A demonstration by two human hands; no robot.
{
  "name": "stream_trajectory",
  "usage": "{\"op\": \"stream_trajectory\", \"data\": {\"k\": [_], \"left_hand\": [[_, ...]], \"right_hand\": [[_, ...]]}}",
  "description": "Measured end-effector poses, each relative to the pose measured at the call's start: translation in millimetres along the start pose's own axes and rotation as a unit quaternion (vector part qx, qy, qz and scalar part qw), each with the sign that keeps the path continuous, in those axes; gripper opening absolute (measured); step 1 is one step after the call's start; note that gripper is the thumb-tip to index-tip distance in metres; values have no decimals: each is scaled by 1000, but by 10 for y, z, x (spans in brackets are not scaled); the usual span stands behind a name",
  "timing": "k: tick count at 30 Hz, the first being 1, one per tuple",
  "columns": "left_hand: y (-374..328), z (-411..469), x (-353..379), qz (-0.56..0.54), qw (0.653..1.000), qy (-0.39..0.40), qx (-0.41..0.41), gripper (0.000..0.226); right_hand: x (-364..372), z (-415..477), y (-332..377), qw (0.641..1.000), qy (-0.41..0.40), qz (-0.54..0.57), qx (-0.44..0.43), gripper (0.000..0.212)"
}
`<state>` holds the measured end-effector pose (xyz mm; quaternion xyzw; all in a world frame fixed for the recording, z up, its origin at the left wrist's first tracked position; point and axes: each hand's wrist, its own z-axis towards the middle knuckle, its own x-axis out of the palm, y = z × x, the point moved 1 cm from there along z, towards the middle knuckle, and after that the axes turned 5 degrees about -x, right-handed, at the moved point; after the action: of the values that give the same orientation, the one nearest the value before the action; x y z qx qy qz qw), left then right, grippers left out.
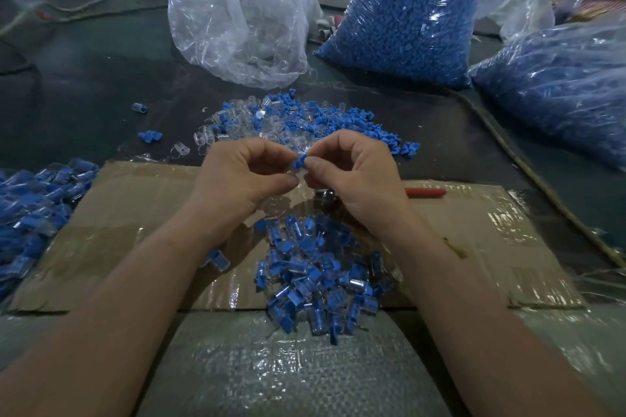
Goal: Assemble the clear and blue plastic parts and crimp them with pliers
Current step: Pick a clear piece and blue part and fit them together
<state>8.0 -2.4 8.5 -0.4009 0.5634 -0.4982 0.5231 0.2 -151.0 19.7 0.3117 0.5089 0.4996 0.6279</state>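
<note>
Head view, blue part (299, 162) pinched between left fingers (282, 151), right fingers (315, 165)

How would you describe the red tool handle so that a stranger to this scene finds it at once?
Start from the flat brown cardboard sheet in front of the person. Near its far edge, just to the right of the right hand, lies a thin red handle, its other end hidden behind that hand. It is the only red thing on the cardboard.

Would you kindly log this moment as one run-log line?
left hand: pinches small blue plastic part | right hand: pinches same part | red-handled pliers: idle on cardboard sheet
</note>
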Motion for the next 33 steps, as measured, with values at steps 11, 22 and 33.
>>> {"op": "stream_trajectory", "data": {"k": [11,22,33], "left_hand": [[12,3,-6,-1,1000,-15,19,26],[-25,-18,-19,-51,998,39,10,32],[15,32,-13,-72,997,18,16,21]], "right_hand": [[26,-30,16,991,-8,-123,-43,24],[-32,-34,15,994,-20,-101,-27,16],[-9,-44,21,998,-6,-37,-48,20]]}}
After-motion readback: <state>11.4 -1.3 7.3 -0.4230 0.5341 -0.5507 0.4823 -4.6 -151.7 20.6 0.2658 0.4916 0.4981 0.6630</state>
